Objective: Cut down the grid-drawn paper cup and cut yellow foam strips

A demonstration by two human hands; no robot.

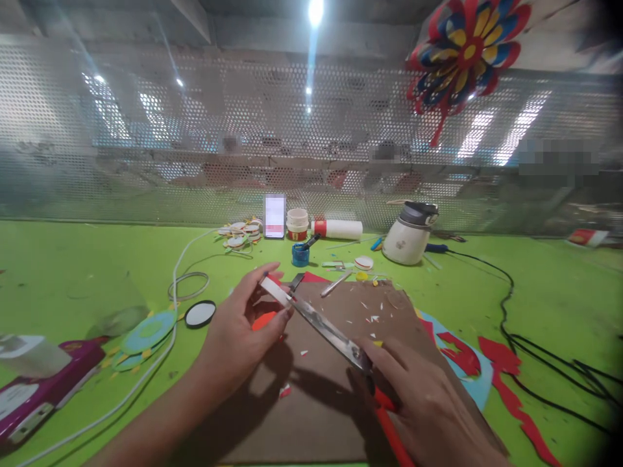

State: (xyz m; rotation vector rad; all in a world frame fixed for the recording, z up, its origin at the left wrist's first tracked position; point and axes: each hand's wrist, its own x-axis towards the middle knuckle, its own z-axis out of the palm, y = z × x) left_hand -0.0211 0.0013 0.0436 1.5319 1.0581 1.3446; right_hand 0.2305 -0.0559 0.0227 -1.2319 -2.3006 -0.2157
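My left hand (243, 324) is closed on a small red-and-white piece (275, 290), which looks like paper or thin foam, pinched between thumb and fingers. In my right hand (413, 389) is a pair of scissors (331, 334) with red handles. Their blades point up and left, with the tips at the near end of the piece. An orange-red shape (267, 320) shows behind my left thumb, partly hidden. Below both hands lies a brown board (311, 421) with small red and white scraps (285, 390) on it.
A craft knife (335, 284) lies on the board's far part. Beyond it stand a blue jar (300, 255), a phone (274, 216) and a white kettle (409, 237). A purple power strip (53, 383) and white cable (160, 353) lie left; red paper offcuts (511, 389) and black cords (509, 305) right.
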